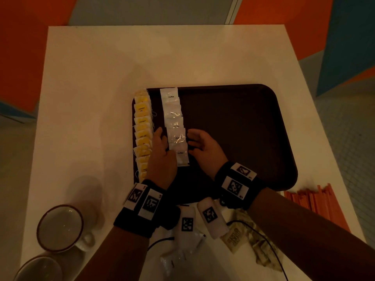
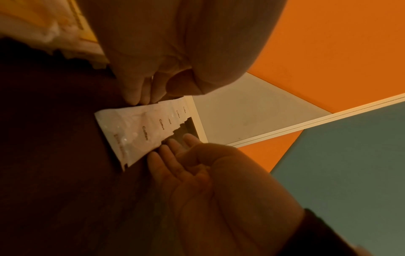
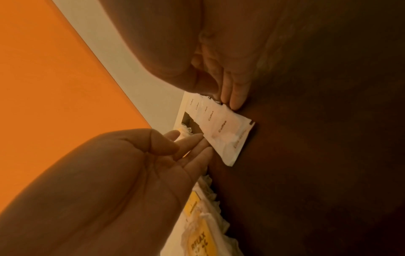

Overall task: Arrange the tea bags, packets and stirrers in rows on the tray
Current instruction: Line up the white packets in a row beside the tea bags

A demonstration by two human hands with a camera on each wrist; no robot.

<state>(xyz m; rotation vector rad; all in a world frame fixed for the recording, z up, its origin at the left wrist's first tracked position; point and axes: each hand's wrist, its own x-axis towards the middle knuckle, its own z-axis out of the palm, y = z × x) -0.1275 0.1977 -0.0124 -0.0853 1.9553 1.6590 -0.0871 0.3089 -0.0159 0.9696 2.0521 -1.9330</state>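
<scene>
A dark brown tray (image 1: 243, 128) lies on the white table. Along its left edge runs a row of overlapping yellow tea bags (image 1: 143, 130) (image 3: 201, 233). Beside them is a row of overlapping white coffee packets (image 1: 175, 126) (image 2: 140, 131) (image 3: 223, 131). My left hand (image 1: 160, 142) lies between the two rows, its straight fingers (image 2: 142, 93) against the coffee row's left edge. On the other side my right hand (image 1: 200, 142) has straight fingers (image 3: 232, 90) touching the row's right edge. Neither hand holds anything. Orange stirrers (image 1: 316, 203) lie off the tray at the front right.
Two cups (image 1: 60, 228) stand at the table's front left. Loose white packets (image 1: 182, 246) and brown packets (image 1: 243, 236) lie at the front under my wrists, with a black cable (image 1: 263, 240). The tray's right half is bare.
</scene>
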